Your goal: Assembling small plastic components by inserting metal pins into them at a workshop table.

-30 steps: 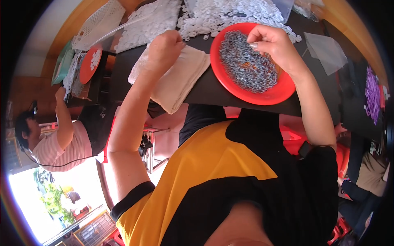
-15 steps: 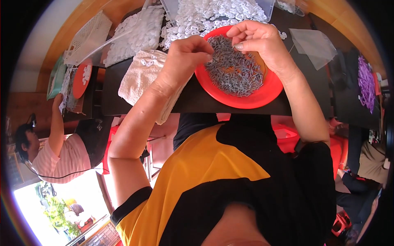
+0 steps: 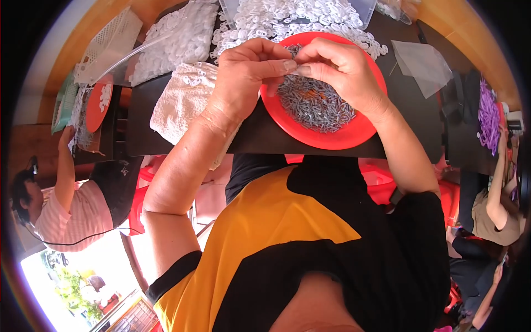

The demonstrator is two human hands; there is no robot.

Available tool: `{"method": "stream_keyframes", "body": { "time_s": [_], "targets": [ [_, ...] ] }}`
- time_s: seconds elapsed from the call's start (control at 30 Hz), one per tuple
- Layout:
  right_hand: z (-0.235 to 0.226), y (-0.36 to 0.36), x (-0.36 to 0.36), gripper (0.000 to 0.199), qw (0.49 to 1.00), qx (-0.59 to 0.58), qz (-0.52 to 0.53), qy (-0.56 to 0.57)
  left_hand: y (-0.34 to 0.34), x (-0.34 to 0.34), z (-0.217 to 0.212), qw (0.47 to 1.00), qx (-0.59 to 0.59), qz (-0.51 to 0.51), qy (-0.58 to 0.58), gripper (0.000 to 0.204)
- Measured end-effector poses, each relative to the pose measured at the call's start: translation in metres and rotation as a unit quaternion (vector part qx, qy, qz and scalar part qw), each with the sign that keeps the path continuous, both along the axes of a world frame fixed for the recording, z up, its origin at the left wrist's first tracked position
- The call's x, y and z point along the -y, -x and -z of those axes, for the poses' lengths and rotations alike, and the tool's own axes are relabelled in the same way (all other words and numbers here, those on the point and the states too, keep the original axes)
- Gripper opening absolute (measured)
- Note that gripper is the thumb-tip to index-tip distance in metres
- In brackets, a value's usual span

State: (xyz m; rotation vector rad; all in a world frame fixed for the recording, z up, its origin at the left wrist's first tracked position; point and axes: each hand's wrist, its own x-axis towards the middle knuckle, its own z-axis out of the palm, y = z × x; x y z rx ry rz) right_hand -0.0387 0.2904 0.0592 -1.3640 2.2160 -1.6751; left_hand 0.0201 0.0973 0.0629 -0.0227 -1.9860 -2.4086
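— Over the red plate [image 3: 326, 141], what is different from a second ago?

— Both hands have come together. The left hand [image 3: 243, 77] was out on the white towel [image 3: 177, 102] and has since swung in; now its fingertips meet those of the right hand [image 3: 343, 72] above the heap of small grey metal pieces [image 3: 318, 105], pinched narrowly on something tiny, too small to make out.

— So the work sits where?

— Right at the fingertips, over the plate at the near edge of the dark table [image 3: 254, 133]. It looks like a fitting step on one piece.

— Anything crowding them?

— White plastic rings [image 3: 287, 19] lie heaped just behind the plate, a clear bag [image 3: 423, 61] to the right, a white basket [image 3: 108, 47] far left. Other people sit at both sides, well apart. Nothing blocks the hands.
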Motion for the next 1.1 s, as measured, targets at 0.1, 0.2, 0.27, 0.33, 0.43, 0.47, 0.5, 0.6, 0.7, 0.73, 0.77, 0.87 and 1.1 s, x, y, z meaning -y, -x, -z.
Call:
{"method": "stream_keyframes", "body": {
  "time_s": [0.1,0.2,0.27,0.33,0.43,0.47,0.5,0.6,0.7,0.73,0.77,0.87,1.1],
  "targets": [
    [0.001,0.001,0.001,0.011,1.0,-0.006,0.008,0.01,0.001,-0.001,-0.001,0.999,0.001,-0.001,-0.033,0.011],
    [-0.001,-0.003,0.004,0.008,0.999,0.032,0.002,0.02,0.002,0.002,0.0,0.999,-0.01,-0.005,-0.038,0.012],
    [-0.001,-0.004,0.004,0.007,0.999,0.044,-0.002,0.024,0.002,0.001,0.001,0.999,-0.02,-0.002,-0.038,0.012],
    [-0.001,-0.005,0.003,0.005,0.998,0.069,0.002,0.01,-0.001,-0.002,-0.002,1.0,-0.005,-0.015,-0.022,0.013],
    [-0.002,-0.005,0.003,0.006,0.985,0.168,0.019,0.044,-0.001,-0.005,0.001,0.999,-0.027,0.004,-0.017,0.013],
    [-0.003,-0.004,0.002,0.006,0.985,0.167,0.021,0.044,0.0,-0.004,0.001,0.999,-0.028,0.006,-0.017,0.013],
    [-0.004,-0.003,0.0,0.01,0.981,0.19,0.022,0.036,0.001,-0.003,0.001,0.999,-0.032,0.011,0.011,0.013],
    [-0.006,-0.002,-0.002,0.013,0.977,0.213,0.02,0.018,0.003,-0.003,0.0,0.998,-0.039,0.019,0.049,0.012],
    [-0.005,-0.001,0.001,0.013,0.977,0.211,0.013,0.014,0.005,-0.003,-0.004,0.996,-0.046,0.016,0.069,0.011],
    [-0.004,0.001,0.005,0.013,0.979,0.205,0.013,0.02,0.006,0.001,-0.005,0.996,-0.048,0.017,0.07,0.01],
    [-0.003,0.002,0.01,0.013,0.98,0.199,0.012,0.025,0.006,0.006,-0.005,0.996,-0.05,0.016,0.072,0.01],
    [0.001,0.002,0.033,0.013,0.984,0.175,0.005,0.003,0.007,0.03,0.008,0.998,-0.06,-0.008,0.02,0.009],
    [0.02,-0.018,0.064,0.015,0.952,0.29,0.099,0.029,-0.001,0.054,0.034,0.99,-0.126,0.004,-0.066,0.015]
  ]
}}
